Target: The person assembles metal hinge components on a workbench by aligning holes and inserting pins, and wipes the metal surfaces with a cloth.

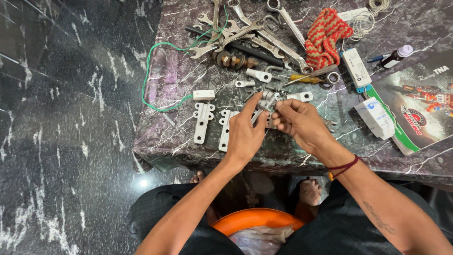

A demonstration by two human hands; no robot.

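Both hands work over the near part of a marbled table (165, 80). The left hand (245, 134) and the right hand (299, 123) are closed together on a small grey metal fitting (267, 100), which is held just above the table surface, between the fingertips of both hands. Left of the left hand, two white brackets (203, 122) lie flat on the table, one touching the hand's edge. A small white block (204, 95) lies just beyond them. Farther away lies a pile of steel spanners (255, 35), with a green wire (155, 61) looping from it toward the left edge. A red knitted cloth (324, 35) lies to the far right, near a yellow-handled screwdriver (306, 78). An orange tub (255, 219) stands below the table, between the person's knees.
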